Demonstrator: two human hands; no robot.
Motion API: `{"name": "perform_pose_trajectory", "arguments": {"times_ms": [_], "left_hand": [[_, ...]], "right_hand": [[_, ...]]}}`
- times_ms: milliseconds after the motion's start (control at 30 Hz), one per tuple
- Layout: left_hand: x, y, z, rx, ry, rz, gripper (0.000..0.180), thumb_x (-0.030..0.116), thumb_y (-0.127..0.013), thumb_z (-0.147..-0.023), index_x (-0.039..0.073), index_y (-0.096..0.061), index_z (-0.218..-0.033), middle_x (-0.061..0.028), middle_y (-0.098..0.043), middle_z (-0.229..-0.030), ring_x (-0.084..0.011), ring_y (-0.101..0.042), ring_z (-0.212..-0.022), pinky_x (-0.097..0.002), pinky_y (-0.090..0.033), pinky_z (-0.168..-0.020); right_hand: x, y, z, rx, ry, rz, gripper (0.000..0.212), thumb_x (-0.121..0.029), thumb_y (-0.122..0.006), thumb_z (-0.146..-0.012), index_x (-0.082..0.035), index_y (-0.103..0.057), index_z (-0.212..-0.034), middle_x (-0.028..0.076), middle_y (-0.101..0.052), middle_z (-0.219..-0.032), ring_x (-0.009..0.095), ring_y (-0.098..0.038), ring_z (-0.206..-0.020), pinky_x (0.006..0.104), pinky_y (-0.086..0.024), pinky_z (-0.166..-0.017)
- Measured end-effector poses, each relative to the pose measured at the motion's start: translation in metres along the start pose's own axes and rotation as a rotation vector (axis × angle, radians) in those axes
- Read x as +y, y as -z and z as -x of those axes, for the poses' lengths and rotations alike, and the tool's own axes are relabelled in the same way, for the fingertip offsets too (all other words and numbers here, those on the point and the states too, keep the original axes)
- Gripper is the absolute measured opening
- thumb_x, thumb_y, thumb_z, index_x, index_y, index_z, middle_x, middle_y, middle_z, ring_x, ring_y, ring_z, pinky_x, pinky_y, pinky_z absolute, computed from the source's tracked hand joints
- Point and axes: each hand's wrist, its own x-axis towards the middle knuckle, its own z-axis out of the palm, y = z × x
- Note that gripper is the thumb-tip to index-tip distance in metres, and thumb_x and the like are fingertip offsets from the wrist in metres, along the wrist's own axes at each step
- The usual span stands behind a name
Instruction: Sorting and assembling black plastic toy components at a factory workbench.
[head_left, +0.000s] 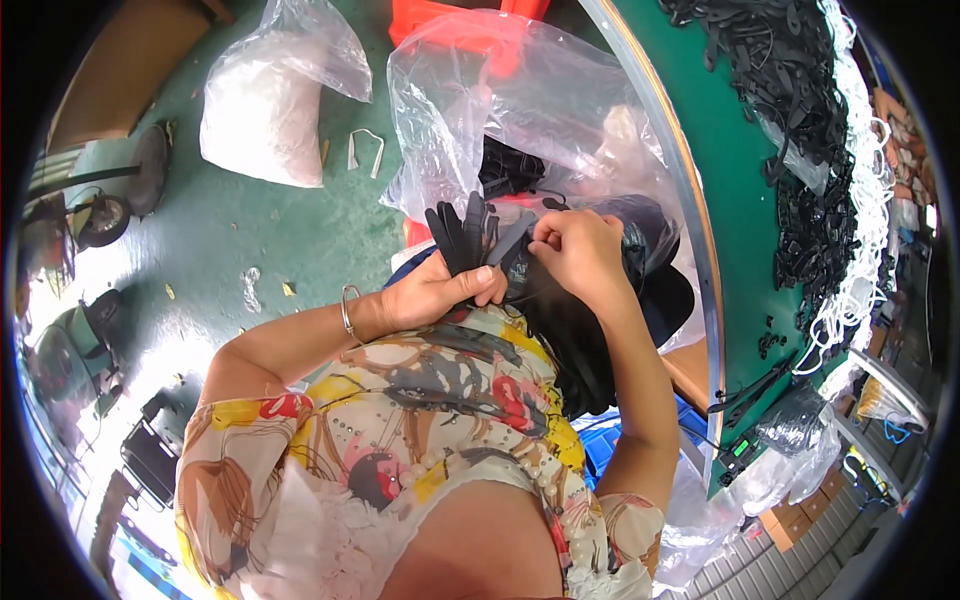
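My left hand [438, 290] is closed around a bunch of flat black straps [458, 238], its thumb pressed across them. The strap ends fan upward out of the grip. One greyer strap [512, 240] slants toward my right hand [585, 250]. That hand is closed in a pinch close beside the strap; what lies between its fingertips is too small to make out. Below and beyond the hands, a clear plastic bag [440, 90] stands open, and black pieces [510, 168] show within it. Dark material [570, 345] lies across my lap beneath my right forearm.
To the right, a green table [690, 60] with a curved metal-trimmed edge carries heaped black straps [775, 70] and white cords [850, 200]. A filled white plastic bag [262, 120] sits on the green floor. Behind the clear bag is a red stool [425, 18]; a blue crate [605, 445] is under the table.
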Motion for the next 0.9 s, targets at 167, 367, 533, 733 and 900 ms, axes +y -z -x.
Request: {"name": "perform_pose_trajectory", "arguments": {"times_ms": [167, 367, 533, 733, 900], "left_hand": [[-0.004, 0.000, -0.001, 0.036, -0.027, 0.146, 0.028, 0.025, -0.043, -0.096, 0.004, -0.044, -0.078, -0.0026, -0.043, -0.072, -0.0142, -0.043, -0.072, -0.0285, -0.039, -0.069], [-0.003, -0.003, -0.001, 0.058, -0.010, 0.077, 0.026, 0.023, -0.043, -0.096, 0.004, -0.044, -0.079, -0.0016, -0.043, -0.072, -0.0118, -0.042, -0.070, -0.0267, -0.039, -0.067], [-0.007, -0.003, 0.000, 0.068, 0.033, -0.002, 0.024, 0.023, -0.044, -0.095, 0.004, -0.045, -0.080, -0.0001, -0.044, -0.071, -0.0095, -0.042, -0.068, -0.0257, -0.039, -0.064], [0.004, -0.007, -0.001, 0.143, 0.127, -0.004, 0.022, 0.025, -0.052, -0.092, 0.004, -0.049, -0.086, 0.0012, -0.046, -0.073, -0.0079, -0.043, -0.070, -0.0232, -0.039, -0.065], [0.026, -0.021, -0.005, 0.206, 0.154, -0.058, 0.032, 0.012, -0.070, -0.079, 0.002, -0.052, -0.103, 0.0020, -0.048, -0.084, -0.0059, -0.043, -0.079, -0.0226, -0.040, -0.072]], "right_hand": [[0.004, 0.003, 0.009, 0.148, 0.031, -0.239, 0.011, -0.016, -0.068, -0.067, -0.010, -0.062, -0.074, 0.004, -0.060, -0.064, 0.019, -0.058, -0.070, 0.0398, -0.034, -0.078], [-0.008, 0.015, 0.018, -0.004, 0.029, -0.140, 0.014, -0.017, -0.068, -0.067, -0.007, -0.063, -0.075, 0.007, -0.061, -0.066, 0.024, -0.059, -0.073, 0.0422, -0.034, -0.082], [-0.014, 0.005, 0.012, -0.065, 0.081, 0.323, 0.023, -0.025, -0.070, -0.065, -0.008, -0.067, -0.080, 0.007, -0.062, -0.069, 0.025, -0.057, -0.074, 0.0418, -0.034, -0.077], [-0.011, 0.032, 0.033, 0.234, 0.172, -0.096, 0.014, -0.016, -0.069, -0.067, -0.007, -0.064, -0.076, 0.005, -0.060, -0.073, 0.024, -0.055, -0.080, 0.0390, -0.032, -0.083], [-0.027, 0.055, 0.066, 0.361, 0.283, 0.012, 0.011, -0.014, -0.068, -0.068, -0.014, -0.063, -0.078, -0.001, -0.060, -0.076, 0.022, -0.052, -0.092, 0.0489, -0.025, -0.091]]}}
